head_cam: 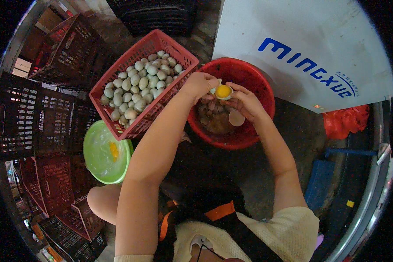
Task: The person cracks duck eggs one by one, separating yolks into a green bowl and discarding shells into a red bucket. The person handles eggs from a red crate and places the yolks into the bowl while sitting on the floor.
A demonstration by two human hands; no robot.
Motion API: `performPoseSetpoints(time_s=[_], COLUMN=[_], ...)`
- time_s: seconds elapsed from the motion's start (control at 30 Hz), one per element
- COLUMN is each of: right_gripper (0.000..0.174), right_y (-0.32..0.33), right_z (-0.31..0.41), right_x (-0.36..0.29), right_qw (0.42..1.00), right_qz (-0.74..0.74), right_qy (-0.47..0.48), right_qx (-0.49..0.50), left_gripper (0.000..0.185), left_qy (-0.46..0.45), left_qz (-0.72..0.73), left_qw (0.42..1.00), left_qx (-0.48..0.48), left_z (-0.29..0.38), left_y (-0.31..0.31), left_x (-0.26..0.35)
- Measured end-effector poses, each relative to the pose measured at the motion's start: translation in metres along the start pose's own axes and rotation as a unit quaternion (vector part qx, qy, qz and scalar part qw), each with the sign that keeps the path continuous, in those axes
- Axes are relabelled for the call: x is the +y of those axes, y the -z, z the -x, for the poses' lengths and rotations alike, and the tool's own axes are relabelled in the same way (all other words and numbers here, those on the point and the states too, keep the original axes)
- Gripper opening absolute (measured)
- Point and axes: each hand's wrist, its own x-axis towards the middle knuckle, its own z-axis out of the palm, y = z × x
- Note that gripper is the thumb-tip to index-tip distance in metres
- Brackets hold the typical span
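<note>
Above a red plastic basin (265,98), my right hand (247,101) holds an opened eggshell with a yellow yolk (223,92) in it. My left hand (201,85) grips a piece of pale shell (215,87) right beside the yolk. In the basin lie murky liquid, shell-like pieces and a pale round object (236,118), partly behind my right fingers. A pink slatted crate (144,122) filled with pale greenish eggs (143,83) stands to the left. Below the crate, a light green basin (100,163) holds several yolks (114,151) on clear plastic film.
A large white panel or box (249,36) with blue lettering stands behind the red basin. Dark slatted crates (52,121) are stacked at the left, with reddish ones (55,183) below. Red plastic bags (347,121) and a blue object (317,180) are at the right.
</note>
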Motion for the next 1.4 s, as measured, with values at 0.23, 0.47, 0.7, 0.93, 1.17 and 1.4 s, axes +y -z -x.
performPoseSetpoints(time_s=[0.23,0.47,0.7,0.93,1.17,1.4], right_gripper=[0.047,0.047,0.047,0.050,0.050,0.049], right_y=[0.007,0.005,0.003,0.007,-0.043,-0.196], right_z=[-0.006,-0.007,-0.013,-0.030,-0.039,-0.066], right_x=[0.010,-0.010,-0.038,-0.039,-0.054,-0.029], right_qw=[0.998,1.000,0.999,0.999,0.996,0.962], right_qz=[-0.056,0.002,0.020,0.040,0.063,0.118], right_qy=[0.011,0.014,0.030,0.019,0.023,-0.068], right_qx=[-0.018,0.003,0.015,0.006,-0.062,-0.237], left_gripper=[0.037,0.058,0.036,0.032,0.030,0.021], left_qy=[-0.018,-0.005,-0.109,-0.235,-0.225,-0.104], left_qz=[0.020,-0.207,-0.363,-0.101,-0.211,-0.271], left_qw=[1.000,0.978,0.920,0.949,0.931,0.936], left_qx=[0.002,0.024,0.103,0.187,0.193,0.200], left_z=[0.007,0.005,0.012,0.069,0.206,0.325], left_y=[0.009,0.010,0.019,0.048,0.136,0.151], left_x=[0.009,-0.008,-0.004,0.019,-0.048,-0.131])
